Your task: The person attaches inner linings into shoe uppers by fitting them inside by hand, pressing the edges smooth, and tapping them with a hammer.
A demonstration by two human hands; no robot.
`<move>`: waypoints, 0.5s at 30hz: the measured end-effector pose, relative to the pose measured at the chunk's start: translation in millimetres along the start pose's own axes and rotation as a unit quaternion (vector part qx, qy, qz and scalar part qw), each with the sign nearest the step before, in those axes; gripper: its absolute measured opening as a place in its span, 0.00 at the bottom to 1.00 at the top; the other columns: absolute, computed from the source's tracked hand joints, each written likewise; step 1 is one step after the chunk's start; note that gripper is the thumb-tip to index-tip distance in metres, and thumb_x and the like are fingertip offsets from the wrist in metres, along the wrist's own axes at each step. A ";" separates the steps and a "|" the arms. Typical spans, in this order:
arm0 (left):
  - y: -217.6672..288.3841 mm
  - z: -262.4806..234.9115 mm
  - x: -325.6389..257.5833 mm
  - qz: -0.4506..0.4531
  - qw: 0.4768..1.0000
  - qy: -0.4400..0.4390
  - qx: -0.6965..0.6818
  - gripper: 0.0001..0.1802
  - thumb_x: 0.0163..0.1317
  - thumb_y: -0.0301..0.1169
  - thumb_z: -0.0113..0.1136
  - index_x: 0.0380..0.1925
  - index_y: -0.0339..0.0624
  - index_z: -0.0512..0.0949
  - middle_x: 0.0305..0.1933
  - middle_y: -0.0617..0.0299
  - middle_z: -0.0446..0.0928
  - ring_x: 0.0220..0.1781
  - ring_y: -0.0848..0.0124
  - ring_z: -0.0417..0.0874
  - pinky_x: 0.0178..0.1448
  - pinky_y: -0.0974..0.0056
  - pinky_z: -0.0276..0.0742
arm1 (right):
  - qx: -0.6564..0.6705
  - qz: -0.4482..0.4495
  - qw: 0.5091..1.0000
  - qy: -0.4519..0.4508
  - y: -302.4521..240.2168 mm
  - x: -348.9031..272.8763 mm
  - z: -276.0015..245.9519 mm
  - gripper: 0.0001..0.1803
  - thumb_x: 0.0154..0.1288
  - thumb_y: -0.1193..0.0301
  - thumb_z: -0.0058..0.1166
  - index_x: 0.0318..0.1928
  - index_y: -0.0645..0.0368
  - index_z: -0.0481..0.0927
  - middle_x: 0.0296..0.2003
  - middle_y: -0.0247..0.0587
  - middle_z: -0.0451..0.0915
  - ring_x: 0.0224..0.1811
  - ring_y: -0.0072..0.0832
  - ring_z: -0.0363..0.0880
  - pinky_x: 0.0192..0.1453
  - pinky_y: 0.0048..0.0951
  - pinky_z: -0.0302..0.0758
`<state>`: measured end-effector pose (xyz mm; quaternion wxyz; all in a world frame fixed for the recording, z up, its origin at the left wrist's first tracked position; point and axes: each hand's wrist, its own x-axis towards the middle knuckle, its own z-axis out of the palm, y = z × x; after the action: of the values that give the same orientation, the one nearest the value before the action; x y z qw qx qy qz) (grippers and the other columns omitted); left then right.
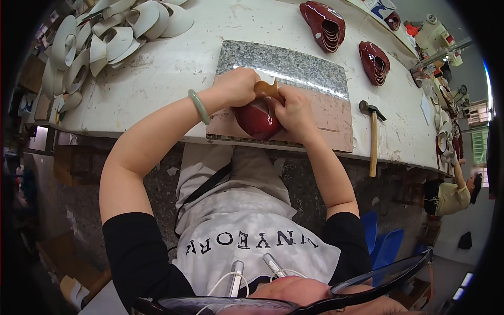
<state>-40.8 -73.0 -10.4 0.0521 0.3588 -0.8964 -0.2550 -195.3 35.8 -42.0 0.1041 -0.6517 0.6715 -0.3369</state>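
A glossy dark red shoe upper [257, 122] is held between my hands over the near part of the work slab, its rounded end toward me. My left hand [240, 86] is closed on its far left edge, with a green bangle [199, 107] on the wrist. My right hand [295, 111] grips the right side, thumb pressed against the red surface. Between the hands a curved tan piece [266, 88] sticks up from the upper's opening. Whether the left fingers pinch the tan piece as well is hidden.
The slab [283, 60] is speckled stone with a pinkish board [331, 118]. A hammer [373, 137] lies to its right, handle over the table edge. Stacked red uppers [328, 31] stand at the far right. Pale curved pieces [118, 44] are heaped far left. A person [452, 197] works farther right.
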 end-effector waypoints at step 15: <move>15.8 -5.3 3.5 -0.027 0.994 -0.035 0.104 0.20 0.56 0.47 0.64 0.37 0.41 0.83 0.40 0.51 0.83 0.44 0.53 0.83 0.47 0.54 0.79 | -0.077 -0.236 0.968 0.048 13.5 -17.1 -34.4 0.21 0.60 0.73 0.56 0.55 0.55 0.74 0.57 0.43 0.73 0.61 0.39 0.70 0.57 0.44 0.68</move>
<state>-51.7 -67.9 1.6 -0.0234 0.3771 -0.9094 -0.1738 -223.9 61.8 -29.2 -0.0615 -0.7805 0.5273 -0.3300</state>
